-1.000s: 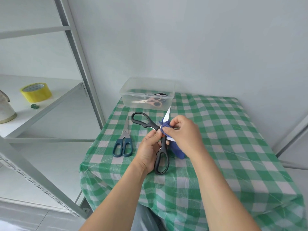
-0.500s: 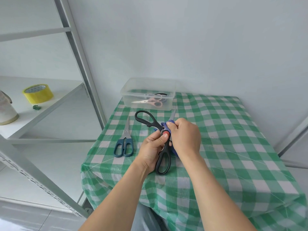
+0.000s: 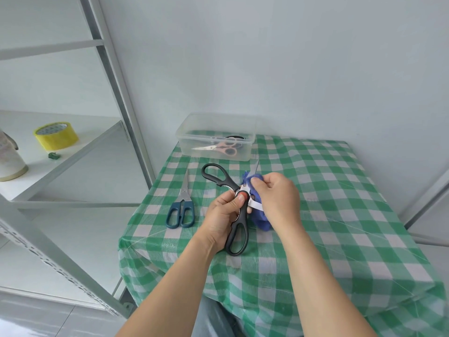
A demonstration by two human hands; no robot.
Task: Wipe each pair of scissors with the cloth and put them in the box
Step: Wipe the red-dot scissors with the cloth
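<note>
We work over the table with the green checked cover (image 3: 340, 203). At its far left corner stands the clear plastic box (image 3: 188, 142). In it lie the pink-handled scissors (image 3: 226, 149), with something dark behind them that we cannot make out.

Our right hand (image 3: 277, 195) pinches the blue cloth (image 3: 261, 218) around one blade close to the pivot, and the loose end of the cloth hangs below the hand. Our left hand (image 3: 222, 220) grips the black-handled kitchen scissors (image 3: 240, 215) at the pivot, thumb beside the red screw. The handles are spread, one loop toward the box and one toward us. The blue-handled scissors (image 3: 181, 210) lie closed on the table, left of our hands and apart from them.

We judge that we are mid-wipe on the black pair, with at least one pair boxed and the blue pair waiting. Next we need to draw the cloth out along the blade to its tip, keeping our fingers on the flats and off the edge. Then we wipe the other blade, close the pair and carry it to the box.
</note>
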